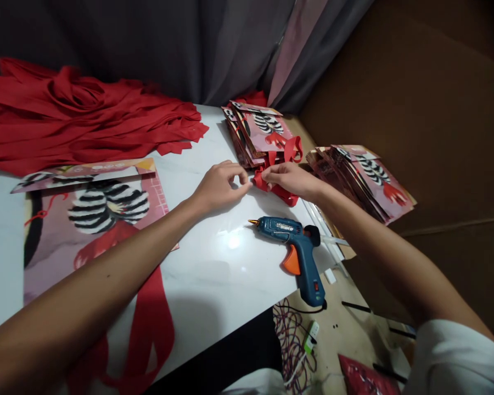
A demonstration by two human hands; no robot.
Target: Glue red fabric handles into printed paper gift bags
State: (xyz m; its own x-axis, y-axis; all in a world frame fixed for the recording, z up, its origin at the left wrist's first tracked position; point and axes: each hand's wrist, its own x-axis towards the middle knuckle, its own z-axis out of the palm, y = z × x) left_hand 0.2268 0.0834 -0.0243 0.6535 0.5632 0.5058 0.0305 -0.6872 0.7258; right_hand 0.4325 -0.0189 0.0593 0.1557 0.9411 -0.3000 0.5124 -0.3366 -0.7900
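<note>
My right hand (pixel 290 178) is closed with thumb and fingers on a small red ribbon piece (pixel 258 181), which looks like a bow. Beside it my left hand (pixel 222 189) makes a pinch, its fingertips right at the red piece's left edge; what they hold, if anything, is too small to make out. More red ribbon loops (pixel 288 196) lie under and behind my right hand. Below both hands a blue glue gun (pixel 284 227) with an orange trigger rests on its side, nozzle to the left. A printed paper bag (pixel 111 206) with red ribbon handles (pixel 150 323) lies under my left forearm.
A heap of red ribbon strips (pixel 82 120) covers the back left of the white table (pixel 214 285). Stacked printed bags (pixel 267 129) stand behind my hands, with another stack (pixel 374 178) to the right. Below the edge are tangled cords (pixel 292 340) and a power strip (pixel 312 336).
</note>
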